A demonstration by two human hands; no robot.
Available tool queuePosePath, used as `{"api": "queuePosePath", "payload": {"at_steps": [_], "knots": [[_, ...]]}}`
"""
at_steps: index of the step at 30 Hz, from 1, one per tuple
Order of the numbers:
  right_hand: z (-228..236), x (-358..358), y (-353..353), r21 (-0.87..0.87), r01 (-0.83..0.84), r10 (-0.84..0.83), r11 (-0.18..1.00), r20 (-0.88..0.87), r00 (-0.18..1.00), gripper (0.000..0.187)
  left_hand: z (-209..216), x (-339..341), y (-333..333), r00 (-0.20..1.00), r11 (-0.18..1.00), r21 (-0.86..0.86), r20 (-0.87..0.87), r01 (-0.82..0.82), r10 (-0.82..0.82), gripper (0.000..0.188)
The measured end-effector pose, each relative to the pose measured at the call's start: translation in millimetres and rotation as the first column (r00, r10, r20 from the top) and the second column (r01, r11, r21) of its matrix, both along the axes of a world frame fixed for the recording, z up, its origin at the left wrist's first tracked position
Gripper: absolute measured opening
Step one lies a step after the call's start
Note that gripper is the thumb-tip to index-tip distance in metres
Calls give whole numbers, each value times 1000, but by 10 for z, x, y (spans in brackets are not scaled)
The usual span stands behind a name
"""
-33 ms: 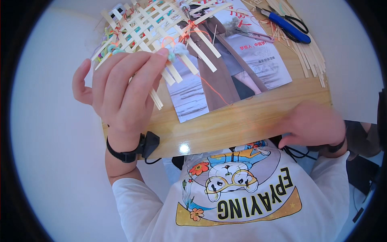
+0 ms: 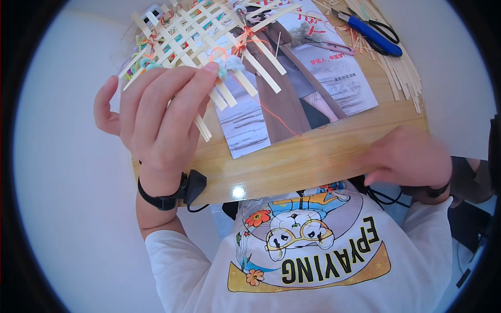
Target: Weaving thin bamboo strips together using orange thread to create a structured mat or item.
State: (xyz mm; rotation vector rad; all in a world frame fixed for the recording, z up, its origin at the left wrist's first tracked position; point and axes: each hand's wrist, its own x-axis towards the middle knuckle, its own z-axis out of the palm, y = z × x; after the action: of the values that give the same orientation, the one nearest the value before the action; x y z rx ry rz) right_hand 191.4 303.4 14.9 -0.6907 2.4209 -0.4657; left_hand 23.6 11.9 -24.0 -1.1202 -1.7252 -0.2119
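My left hand (image 2: 156, 109) is closed, thumb and forefinger pinching the near edge of a woven lattice of pale flat bamboo strips (image 2: 188, 43) beside a fluffy light-blue tuft (image 2: 233, 63). Its little finger sticks out to the left. Orange thread ties several strip crossings. From the lattice, a length of orange thread (image 2: 279, 118) crosses the magazine and runs faintly over the table toward my right hand (image 2: 407, 159). That hand, blurred by motion above the table's near right edge, seems closed on the thread; its fingertips are smeared. Any needle there is not visible.
Under the lattice lies a magazine (image 2: 342, 86) on the wooden table (image 2: 292, 167). Blue-handled scissors or pliers (image 2: 371, 35) rest at the far right on loose bamboo strips (image 2: 402, 78). Nearer the middle are pink tweezers (image 2: 339, 47) and a grey fluff (image 2: 305, 34). Black cables hang below the edge.
My right hand has shifted slightly to the right and a little away from my body. The left hand and the lattice stay where they were.
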Motion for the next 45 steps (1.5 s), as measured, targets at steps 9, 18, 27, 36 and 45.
{"api": "queuePosePath", "payload": {"at_steps": [9,18,27,36,45], "knots": [[-109,-56,69,-346,324,-472,880,-570,672,20,7,65,13,999,999,0,6,39,-39,19],[47,-219,3,-518,465,-682,718,-389,619,10,63,110,-27,997,998,17,34,62,-62,20],[260,-24,415,108,506,-372,856,-553,745,5,52,197,-32,996,1000,-23,94,-6,8,25],[-174,-253,-63,-666,384,-652,639,-206,729,33,62,229,-38,996,998,-61,93,10,-5,26],[-547,-652,-819,-712,690,-177,134,668,723,38,19,186,38,993,993,-10,19,120,-120,18]]}}
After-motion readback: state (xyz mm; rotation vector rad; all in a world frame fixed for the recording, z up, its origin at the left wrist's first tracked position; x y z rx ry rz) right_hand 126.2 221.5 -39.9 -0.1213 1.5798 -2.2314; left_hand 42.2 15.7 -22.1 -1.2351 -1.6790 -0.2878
